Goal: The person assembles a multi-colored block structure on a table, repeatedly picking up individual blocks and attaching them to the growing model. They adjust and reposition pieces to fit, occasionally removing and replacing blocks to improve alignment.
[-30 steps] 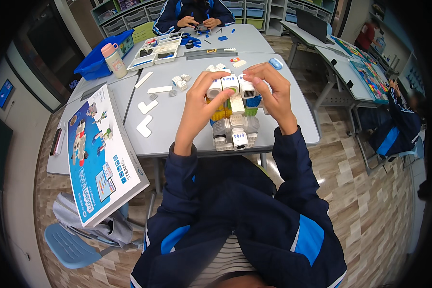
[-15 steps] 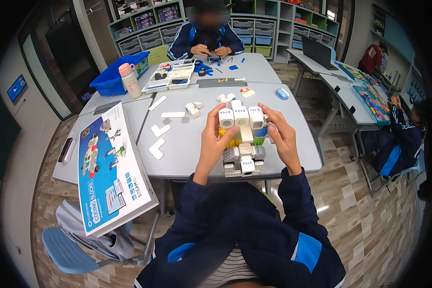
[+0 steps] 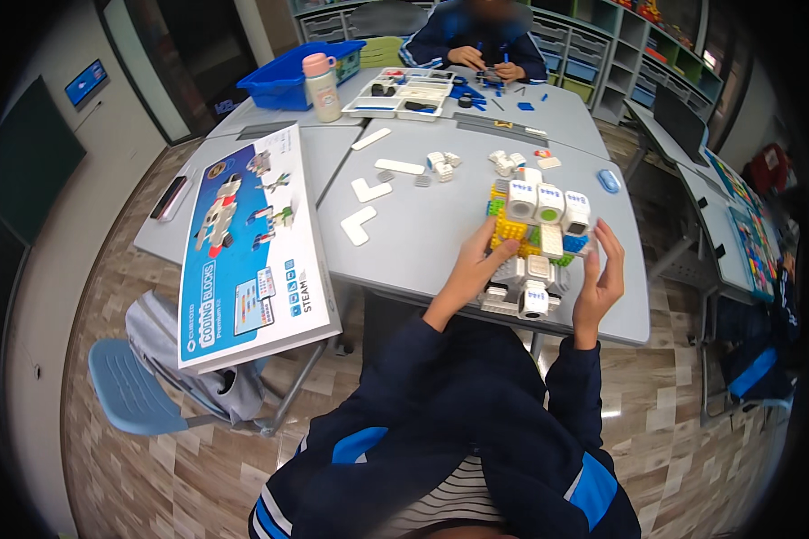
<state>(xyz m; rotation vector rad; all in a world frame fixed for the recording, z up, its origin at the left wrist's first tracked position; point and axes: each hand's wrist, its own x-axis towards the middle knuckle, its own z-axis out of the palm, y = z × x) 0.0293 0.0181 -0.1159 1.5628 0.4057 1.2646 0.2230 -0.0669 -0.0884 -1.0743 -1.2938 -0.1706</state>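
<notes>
Hands: left hand (image 3: 470, 269) | right hand (image 3: 600, 280) | still flanking block model (image 3: 537, 235), grip looser

- Both forearms come up from the near edge in dark blue sleeves with lighter blue panels, converging toward the middle.
- Left hand (image 3: 470, 269) — palm turned inward to the right, fingers reaching far and slightly curled, thumb spread apart from them.
- Right hand (image 3: 600, 278) — held upright, palm facing left, fingers extended and loosely spread, wrist bent back a little.
- The two hands face each other, set apart.
</notes>
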